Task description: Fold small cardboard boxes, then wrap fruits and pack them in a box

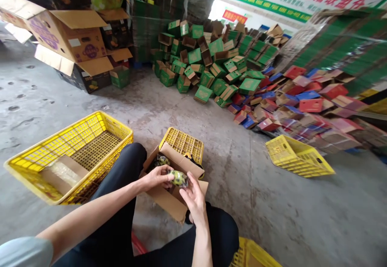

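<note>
Between my hands, above an open cardboard box [161, 200], is a yellow-green fruit with dark patches [179, 179], wrapped in clear plastic; its exact kind I cannot make out. My left hand [157, 177] pinches the left end of the fruit. At its right end, the thumb and fingers of my right hand [195, 197] hold the wrapping. Another plastic-wrapped fruit [162, 160] lies inside the box near its far left corner. My left hand and the flaps hide much of the box's inside.
A large yellow crate [117, 127] with flattened cardboard [65, 174] stands left. An upturned yellow crate [183, 140] sits behind the box; another crate [298, 158] lies right. Piles of green boxes [208, 79] and red-and-blue boxes [311, 105] spread across the back. Large cartons [72, 37] stack back left.
</note>
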A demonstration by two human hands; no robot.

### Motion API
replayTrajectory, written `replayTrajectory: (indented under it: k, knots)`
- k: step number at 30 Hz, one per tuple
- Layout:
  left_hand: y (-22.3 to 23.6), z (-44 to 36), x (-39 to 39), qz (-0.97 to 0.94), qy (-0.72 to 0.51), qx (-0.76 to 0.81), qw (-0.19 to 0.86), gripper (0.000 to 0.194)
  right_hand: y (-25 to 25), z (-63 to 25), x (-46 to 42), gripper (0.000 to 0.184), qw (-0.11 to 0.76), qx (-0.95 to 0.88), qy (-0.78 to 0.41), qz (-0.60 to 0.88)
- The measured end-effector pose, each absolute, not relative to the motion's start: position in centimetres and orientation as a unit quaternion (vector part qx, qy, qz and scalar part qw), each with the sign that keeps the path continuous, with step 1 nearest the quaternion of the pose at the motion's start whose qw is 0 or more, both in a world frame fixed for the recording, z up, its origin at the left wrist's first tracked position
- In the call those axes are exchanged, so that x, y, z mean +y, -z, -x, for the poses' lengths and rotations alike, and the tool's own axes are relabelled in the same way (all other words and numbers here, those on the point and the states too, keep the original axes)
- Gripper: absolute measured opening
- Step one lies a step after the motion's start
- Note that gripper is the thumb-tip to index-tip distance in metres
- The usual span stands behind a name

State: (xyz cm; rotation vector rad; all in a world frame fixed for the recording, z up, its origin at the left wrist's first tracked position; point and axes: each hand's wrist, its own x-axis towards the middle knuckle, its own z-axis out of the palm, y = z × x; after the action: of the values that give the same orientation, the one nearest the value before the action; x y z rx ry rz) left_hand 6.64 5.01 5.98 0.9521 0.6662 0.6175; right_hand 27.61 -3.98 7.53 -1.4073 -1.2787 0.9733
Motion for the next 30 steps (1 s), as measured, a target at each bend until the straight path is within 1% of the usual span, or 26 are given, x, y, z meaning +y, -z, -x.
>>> replayTrajectory:
  k: [2,4,6,8,11,18,24,27,30]
  knots:
    - [-5.6,-6.7,5.2,-0.412,-0.286,0.335,0.798,0.066,-7.1,-27.8,-3.5,0.052,0.484,-0.513,-0.421,0.57]
    - [-5.2,-7.0,5.2,-0.384,-0.28,0.351,0.807,0.066,-6.7,-28.0,-2.8,0.041,0.484,-0.503,-0.407,0.589]
    - [-5.0,-7.3,5.2,-0.355,-0.278,0.346,0.823,0.068,-6.5,-28.2,-2.3,0.036,0.486,-0.491,-0.381,0.615]
    - [-4.7,-7.6,5.1,-0.346,-0.279,0.325,0.835,0.07,-6.4,-28.3,-2.0,0.036,0.484,-0.476,-0.366,0.637]
    - [-4.5,-7.8,5.1,-0.378,-0.281,0.288,0.834,0.07,-6.3,-28.4,-1.9,0.039,0.476,-0.456,-0.375,0.652]
    - [-4.5,-7.5,5.4,-0.37,-0.3,0.275,0.835,0.077,-6.1,-28.2,-1.8,0.047,0.481,-0.418,-0.394,0.662]
    - [-4.5,-7.4,5.4,-0.392,-0.318,0.316,0.804,0.061,-5.7,-28.2,-1.7,0.048,0.49,-0.426,-0.361,0.67]
    - [-4.3,-7.4,5.5,-0.374,-0.329,0.328,0.803,0.061,-5.4,-28.2,-1.6,0.047,0.504,-0.415,-0.354,0.67]
    - [-4.0,-7.3,5.7,-0.358,-0.34,0.333,0.803,0.06,-5.0,-28.2,-1.5,0.047,0.519,-0.398,-0.371,0.659]
